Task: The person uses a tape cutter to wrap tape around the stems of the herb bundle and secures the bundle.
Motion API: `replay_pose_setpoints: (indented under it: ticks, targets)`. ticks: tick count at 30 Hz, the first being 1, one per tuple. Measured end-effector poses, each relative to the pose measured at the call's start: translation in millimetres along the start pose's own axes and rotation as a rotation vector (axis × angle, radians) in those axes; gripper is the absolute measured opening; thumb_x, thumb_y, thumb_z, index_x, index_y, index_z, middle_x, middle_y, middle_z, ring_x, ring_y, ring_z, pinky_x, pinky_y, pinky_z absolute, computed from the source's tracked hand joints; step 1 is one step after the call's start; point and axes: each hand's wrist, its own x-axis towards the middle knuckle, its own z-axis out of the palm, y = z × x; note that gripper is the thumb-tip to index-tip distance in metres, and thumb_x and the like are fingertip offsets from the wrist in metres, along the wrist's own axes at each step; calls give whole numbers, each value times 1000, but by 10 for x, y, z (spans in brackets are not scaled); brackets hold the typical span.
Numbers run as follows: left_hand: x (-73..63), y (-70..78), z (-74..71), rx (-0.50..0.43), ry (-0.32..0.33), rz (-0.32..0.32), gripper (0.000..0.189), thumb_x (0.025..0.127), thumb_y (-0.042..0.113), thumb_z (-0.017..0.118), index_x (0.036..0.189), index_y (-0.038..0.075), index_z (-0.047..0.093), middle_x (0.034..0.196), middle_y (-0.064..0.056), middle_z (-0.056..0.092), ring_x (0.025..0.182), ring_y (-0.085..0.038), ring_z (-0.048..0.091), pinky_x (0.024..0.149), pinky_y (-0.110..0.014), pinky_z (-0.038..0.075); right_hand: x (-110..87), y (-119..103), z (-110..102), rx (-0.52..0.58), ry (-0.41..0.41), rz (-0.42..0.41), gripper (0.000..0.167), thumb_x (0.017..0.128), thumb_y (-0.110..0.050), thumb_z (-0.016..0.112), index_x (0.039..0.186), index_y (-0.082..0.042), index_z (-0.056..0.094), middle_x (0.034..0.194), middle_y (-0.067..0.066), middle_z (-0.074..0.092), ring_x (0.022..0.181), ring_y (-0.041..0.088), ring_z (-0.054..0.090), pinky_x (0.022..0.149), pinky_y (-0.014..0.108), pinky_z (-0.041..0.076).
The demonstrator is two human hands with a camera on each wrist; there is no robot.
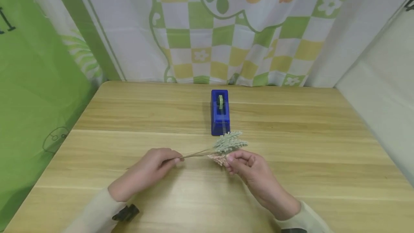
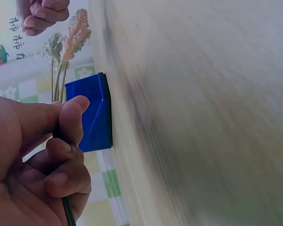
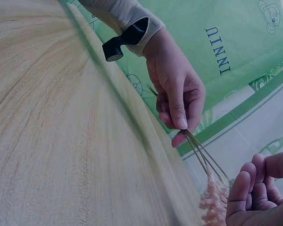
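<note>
My left hand [image 1: 155, 164] pinches the thin brown stems [image 1: 195, 154] of a small bunch of flower sprigs, held low over the table; the stem ends pass through its curled fingers. The bunch has pale green heads [image 1: 229, 143] and a pink head [image 3: 213, 200]. My right hand [image 1: 253, 172] is at the flower heads, fingers curled and thumb near the index finger. In the left wrist view a gap shows between the right hand [image 2: 45, 14] and the heads. Just behind the bunch stands a blue tape dispenser [image 1: 220, 116] with a tape roll in it.
The wooden table [image 1: 129, 118] reaches back to a checked, flowered curtain [image 1: 223, 39]. Green cloth [image 1: 29, 82] hangs along the left side, white cloth [image 1: 385, 82] along the right. A black strap [image 1: 126, 213] sits at the left wrist.
</note>
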Motion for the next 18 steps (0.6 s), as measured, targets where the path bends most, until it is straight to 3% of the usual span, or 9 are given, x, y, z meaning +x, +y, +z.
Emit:
replay_pose_setpoints:
  ticks: [3, 10, 18]
  targets:
    - [42, 40, 7, -1, 3, 16, 20, 105, 10, 61, 115, 6, 78, 102, -5, 79, 84, -8, 67, 76, -24, 58, -2, -4, 10, 0, 2, 1, 5, 101, -8, 64, 106, -5, 67, 92, -6, 75, 88, 7, 69, 87, 22, 60]
    - [139, 110, 96, 13, 23, 47, 22, 106, 11, 60, 117, 5, 77, 108, -8, 80, 98, -19, 75, 88, -31, 62, 1, -4, 19, -10, 7, 1, 9, 101, -9, 65, 108, -3, 66, 93, -6, 76, 88, 6, 69, 88, 22, 60]
    - [271, 197, 169, 40, 40, 44, 22, 106, 14, 59, 113, 5, 78, 101, -7, 80, 88, -13, 72, 82, -26, 61, -2, -12, 43, -9, 29, 6, 11, 102, -8, 64, 110, -1, 65, 92, -6, 76, 87, 6, 69, 87, 22, 60]
